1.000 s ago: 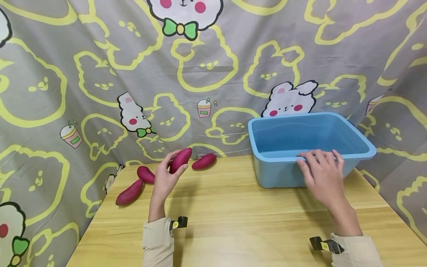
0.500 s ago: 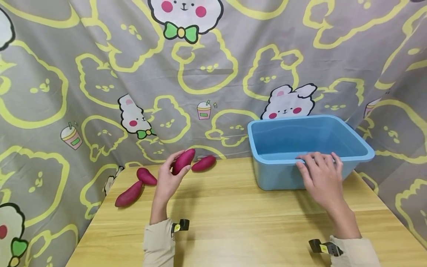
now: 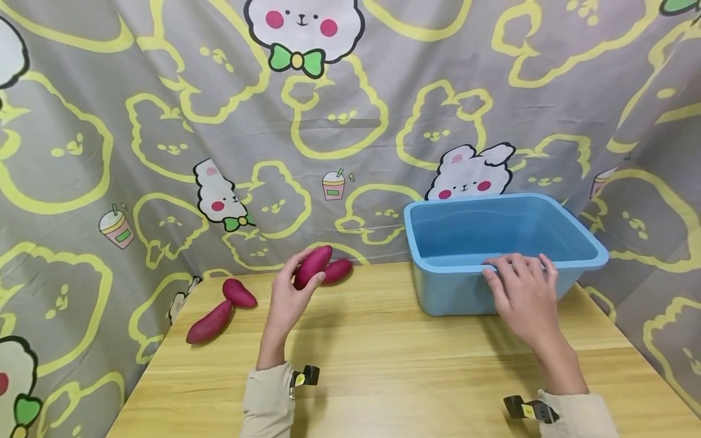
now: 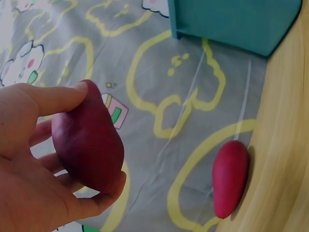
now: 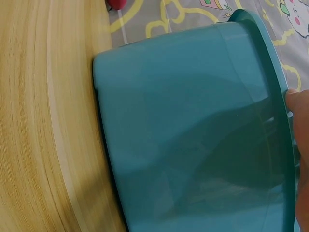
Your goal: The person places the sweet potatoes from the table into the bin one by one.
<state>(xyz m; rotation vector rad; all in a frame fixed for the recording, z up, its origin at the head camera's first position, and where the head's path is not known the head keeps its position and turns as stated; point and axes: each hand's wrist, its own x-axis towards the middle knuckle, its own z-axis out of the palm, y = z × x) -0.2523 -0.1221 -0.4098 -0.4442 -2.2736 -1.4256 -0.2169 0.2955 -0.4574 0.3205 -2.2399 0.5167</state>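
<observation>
1. The left hand (image 3: 290, 301) has shifted to the right over the last second, carrying the held sweet potato (image 3: 314, 266) with it. In the head view this now partly overlaps the far sweet potato (image 3: 338, 272); the left wrist view shows the two well apart.
2. The left grip is closed around its piece, thumb on one side and curled fingers on the other, and the sweet potato is tilted and raised off the worktop (image 3: 383, 365).
3. The shift has opened a wider gap between the left hand and the left pair of sweet potatoes (image 3: 210, 322), which lie end to end on the left of the worktop; whether they touch is hard to tell.
4. The right hand (image 3: 526, 295) has stayed on the near rim of the blue basin (image 3: 457, 292), its grip bent over the edge, fingers reaching inside and thumb outside, holding nothing else.
5. The basin stands upright at the far right, in front of the patterned cloth (image 3: 246, 128). As I judge it, the carry is partway along: the held piece is nearer the basin but remains outside it, to its left.
</observation>
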